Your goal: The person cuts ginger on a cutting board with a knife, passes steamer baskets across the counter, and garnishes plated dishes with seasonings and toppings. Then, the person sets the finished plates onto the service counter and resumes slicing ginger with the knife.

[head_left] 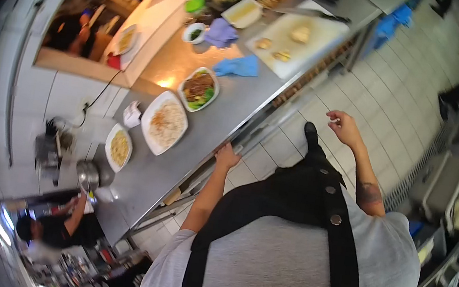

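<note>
My left hand (227,156) is at the front edge of the steel counter (182,148), its fingers curled onto that edge. Over the tiled floor, away from the counter, my right hand (344,128) hangs in the air, empty, with loosely bent fingers apart. Nearest my left hand on the counter are a white dish of rice with an orange topping (166,124) and a bowl of browned food with greens (199,89). A smaller dish of yellowish food (119,148) stands farther left.
A white cutting board (296,42) with pale food pieces and a knife (318,15) lies up the counter. Blue cloth (237,66), purple cloth (220,33) and a small bowl of greens (194,33) are nearby. Another person (62,226) stands at lower left.
</note>
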Demonstrator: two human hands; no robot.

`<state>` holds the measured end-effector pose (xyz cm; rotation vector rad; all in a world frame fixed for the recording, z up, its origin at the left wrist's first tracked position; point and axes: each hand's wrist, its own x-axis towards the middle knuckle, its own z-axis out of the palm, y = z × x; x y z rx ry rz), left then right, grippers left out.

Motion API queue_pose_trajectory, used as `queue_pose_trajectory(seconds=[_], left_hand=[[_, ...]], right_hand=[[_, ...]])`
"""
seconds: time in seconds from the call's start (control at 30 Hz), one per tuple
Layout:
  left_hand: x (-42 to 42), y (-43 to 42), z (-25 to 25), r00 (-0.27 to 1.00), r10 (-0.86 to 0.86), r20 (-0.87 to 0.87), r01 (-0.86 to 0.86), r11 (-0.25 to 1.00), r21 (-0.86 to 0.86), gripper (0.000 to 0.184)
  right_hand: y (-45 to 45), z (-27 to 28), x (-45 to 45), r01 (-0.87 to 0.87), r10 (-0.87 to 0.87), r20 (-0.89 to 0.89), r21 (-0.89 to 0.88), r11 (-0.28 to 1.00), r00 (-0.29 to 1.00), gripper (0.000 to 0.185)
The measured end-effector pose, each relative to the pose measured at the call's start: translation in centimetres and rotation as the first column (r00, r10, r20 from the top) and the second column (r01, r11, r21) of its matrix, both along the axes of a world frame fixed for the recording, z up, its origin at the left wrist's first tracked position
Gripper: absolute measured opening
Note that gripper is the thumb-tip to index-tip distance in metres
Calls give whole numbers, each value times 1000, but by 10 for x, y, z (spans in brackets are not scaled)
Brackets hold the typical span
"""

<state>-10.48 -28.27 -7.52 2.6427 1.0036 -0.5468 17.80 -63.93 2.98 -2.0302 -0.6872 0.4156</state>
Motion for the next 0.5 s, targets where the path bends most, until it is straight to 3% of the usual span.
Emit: queue_pose_trajectory(seconds=[0.2, 0.3, 0.37, 0.4, 0.5], left_hand=[[51, -71, 38, 997, -69, -37, 71, 995, 67, 73], [40, -70, 42, 995, -95, 32, 91, 991, 103, 63], [37, -68, 40, 992, -106, 75, 98, 989, 111, 57], [43, -76, 44, 998, -53, 45, 47, 989, 141, 55], [54, -91, 53, 997, 77, -27, -70, 975, 211, 48]], right_hand=[[-41, -46, 27, 191, -190, -102, -5, 982, 976, 26], [-31, -62, 62, 240, -218, -244, 66, 968, 945, 27], [-19, -62, 92, 268, -202, -432, 99, 958, 879, 29], [-13, -63, 108, 284, -187, -520, 113, 952, 834, 30], [6, -74, 159, 319, -192, -546, 148, 936, 815, 31]])
